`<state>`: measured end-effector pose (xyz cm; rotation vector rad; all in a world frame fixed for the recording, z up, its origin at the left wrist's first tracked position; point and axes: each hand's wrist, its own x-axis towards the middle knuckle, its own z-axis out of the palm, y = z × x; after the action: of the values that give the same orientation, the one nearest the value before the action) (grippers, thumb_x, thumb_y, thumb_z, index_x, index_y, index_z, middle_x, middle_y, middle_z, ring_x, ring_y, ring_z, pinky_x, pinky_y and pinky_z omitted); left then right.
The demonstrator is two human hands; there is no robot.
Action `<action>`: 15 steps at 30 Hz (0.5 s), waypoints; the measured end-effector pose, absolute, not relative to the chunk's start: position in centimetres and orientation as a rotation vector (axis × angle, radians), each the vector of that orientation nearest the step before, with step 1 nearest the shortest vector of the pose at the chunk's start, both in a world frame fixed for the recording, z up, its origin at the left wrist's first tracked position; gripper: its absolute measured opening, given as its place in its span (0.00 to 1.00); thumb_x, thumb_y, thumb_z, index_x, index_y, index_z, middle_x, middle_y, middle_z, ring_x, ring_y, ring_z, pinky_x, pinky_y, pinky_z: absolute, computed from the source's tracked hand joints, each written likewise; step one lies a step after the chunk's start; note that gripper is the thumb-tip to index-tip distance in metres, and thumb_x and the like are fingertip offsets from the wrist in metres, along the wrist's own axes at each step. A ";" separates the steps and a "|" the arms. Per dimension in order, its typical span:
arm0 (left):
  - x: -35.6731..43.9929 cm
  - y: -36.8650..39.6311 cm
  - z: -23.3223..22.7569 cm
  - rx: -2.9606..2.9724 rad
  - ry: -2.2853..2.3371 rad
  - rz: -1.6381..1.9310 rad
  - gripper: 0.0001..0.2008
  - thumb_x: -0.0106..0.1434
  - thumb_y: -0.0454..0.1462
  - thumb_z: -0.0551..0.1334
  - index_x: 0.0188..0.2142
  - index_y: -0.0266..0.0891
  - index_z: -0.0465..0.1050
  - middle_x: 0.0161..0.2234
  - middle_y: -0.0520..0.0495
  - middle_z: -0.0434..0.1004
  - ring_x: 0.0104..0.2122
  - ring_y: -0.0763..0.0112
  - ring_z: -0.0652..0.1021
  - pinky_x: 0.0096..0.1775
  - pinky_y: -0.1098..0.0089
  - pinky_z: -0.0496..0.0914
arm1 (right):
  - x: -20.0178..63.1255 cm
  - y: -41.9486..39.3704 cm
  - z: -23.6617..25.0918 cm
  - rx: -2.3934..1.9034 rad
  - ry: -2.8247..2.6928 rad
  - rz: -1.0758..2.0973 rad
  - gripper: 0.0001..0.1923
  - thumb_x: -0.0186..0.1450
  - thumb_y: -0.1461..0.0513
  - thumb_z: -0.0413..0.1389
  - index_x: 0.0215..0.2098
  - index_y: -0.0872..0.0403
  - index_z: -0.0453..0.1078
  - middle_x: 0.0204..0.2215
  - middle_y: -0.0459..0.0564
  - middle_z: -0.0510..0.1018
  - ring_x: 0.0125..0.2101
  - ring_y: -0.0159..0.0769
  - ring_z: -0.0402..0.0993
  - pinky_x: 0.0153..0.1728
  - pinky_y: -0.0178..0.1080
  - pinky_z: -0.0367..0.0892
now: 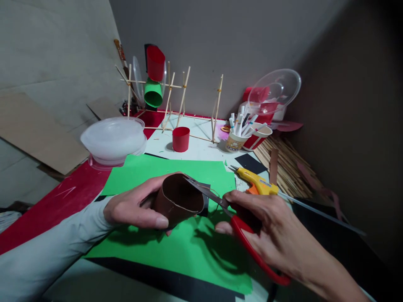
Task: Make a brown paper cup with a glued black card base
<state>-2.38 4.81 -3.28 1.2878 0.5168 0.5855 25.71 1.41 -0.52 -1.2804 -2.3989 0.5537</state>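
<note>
A brown paper cylinder point(176, 209) is tilted with its open rim toward me, and my left hand point(141, 205) is wrapped round its left side. Scissors with red handles point(252, 247) are gripped in my right hand point(270, 226). Their blades meet the cylinder's upper right rim, where a thin curled strip hangs off. A black piece shows at the cylinder's right side. Below both hands lie green paper sheets point(208, 260), with black paper point(151, 274) under their near edge.
Behind stand a red paper cylinder point(181, 140), a wooden stick frame point(185, 92) and a cup of white markers point(236, 140). Clear plastic lids point(113, 136) are stacked at left. To the right lie a yellow glue gun point(258, 181) and bundled wooden sticks point(286, 167).
</note>
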 end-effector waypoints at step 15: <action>-2.4 5.0 -3.3 1.274 0.473 0.561 0.30 0.55 0.39 0.70 0.57 0.39 0.69 0.46 0.41 0.80 0.34 0.65 0.78 0.33 0.67 0.77 | 25.4 1.6 -0.6 -1.247 -2.416 0.529 0.12 0.71 0.55 0.56 0.32 0.50 0.67 0.20 0.39 0.62 0.20 0.30 0.53 0.22 0.34 0.54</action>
<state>-2.38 5.04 -3.32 1.2744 0.4726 0.5612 25.45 1.55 -0.59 -1.2470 -2.4163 0.5291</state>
